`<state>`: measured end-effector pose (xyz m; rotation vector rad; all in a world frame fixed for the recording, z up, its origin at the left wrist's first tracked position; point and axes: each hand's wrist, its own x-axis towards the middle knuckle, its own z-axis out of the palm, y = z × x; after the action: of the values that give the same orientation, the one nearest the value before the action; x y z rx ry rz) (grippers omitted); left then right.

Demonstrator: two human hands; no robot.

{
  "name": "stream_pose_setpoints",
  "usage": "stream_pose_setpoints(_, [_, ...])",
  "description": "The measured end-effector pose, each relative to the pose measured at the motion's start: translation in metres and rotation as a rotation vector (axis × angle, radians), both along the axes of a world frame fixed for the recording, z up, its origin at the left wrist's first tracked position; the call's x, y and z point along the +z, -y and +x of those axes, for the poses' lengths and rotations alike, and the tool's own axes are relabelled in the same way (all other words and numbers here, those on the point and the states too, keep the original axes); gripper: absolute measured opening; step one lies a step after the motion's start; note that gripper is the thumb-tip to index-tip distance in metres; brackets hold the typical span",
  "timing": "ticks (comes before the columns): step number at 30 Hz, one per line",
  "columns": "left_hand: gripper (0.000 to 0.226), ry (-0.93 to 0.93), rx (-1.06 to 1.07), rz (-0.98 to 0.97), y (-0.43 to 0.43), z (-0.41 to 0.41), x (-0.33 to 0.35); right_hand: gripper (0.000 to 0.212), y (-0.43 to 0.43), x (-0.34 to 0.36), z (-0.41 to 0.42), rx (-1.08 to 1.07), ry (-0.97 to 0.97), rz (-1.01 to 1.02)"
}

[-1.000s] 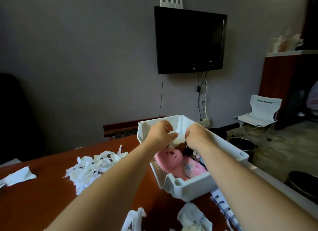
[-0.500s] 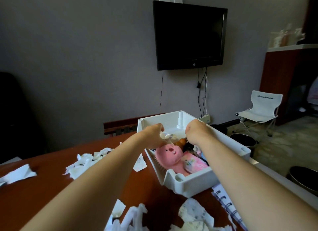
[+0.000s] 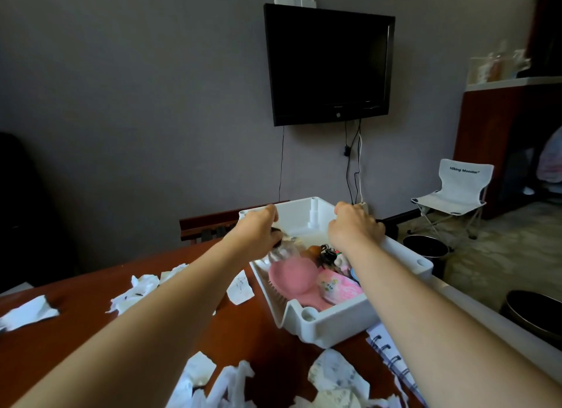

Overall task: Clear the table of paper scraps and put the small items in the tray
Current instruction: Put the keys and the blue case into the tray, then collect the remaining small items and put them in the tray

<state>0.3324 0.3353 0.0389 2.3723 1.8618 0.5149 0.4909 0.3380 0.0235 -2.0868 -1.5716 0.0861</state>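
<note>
Head view: two arms stretch over the white tray (image 3: pixel 334 325) on the right of the brown surface (image 3: pixel 76 334). The left hand (image 3: pixel 258 231) grips a small, blurred clear item (image 3: pixel 281 252) above the tray's far-left corner. The right hand (image 3: pixel 355 230) curls near the right wall; whether it holds anything cannot be told. A pink brush (image 3: pixel 292 281) lies inside the tray, and paper scraps (image 3: pixel 138 290) litter the surface.

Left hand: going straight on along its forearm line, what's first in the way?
Probably the far wall of the white plastic tray: the left hand, gripping a blurred clear item, points away over the tray's far left end. Depth is unclear; it might clear the rim.
</note>
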Motion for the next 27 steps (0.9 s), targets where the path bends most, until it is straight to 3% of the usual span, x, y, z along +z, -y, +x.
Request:
stream_pose_setpoints(5, [0.033,0.113,0.014,0.161,-0.001,0.018,0.018,0.039,0.001,0.000,-0.001,-0.003,-0.008,-0.017])
stream_pose_setpoints(9, [0.033,0.252,0.072,0.079,-0.008,0.035,0.022,0.039,0.002,0.002,-0.001,0.001,-0.004,-0.020])
stream_pose_setpoints(14, [0.014,0.136,-0.008,-0.040,-0.023,0.056,0.005,0.037,0.005,0.001,0.000,0.013,0.036,-0.025])
stream_pose_setpoints(21, [0.030,-0.010,-0.070,-0.147,-0.043,0.068,-0.022,0.038,0.006,0.000,-0.001,0.032,0.118,-0.046])
stream_pose_setpoints(27, [0.043,-0.011,-0.098,-0.193,-0.044,0.060,-0.017,0.038,0.006,0.001,0.000,0.027,0.133,-0.054])
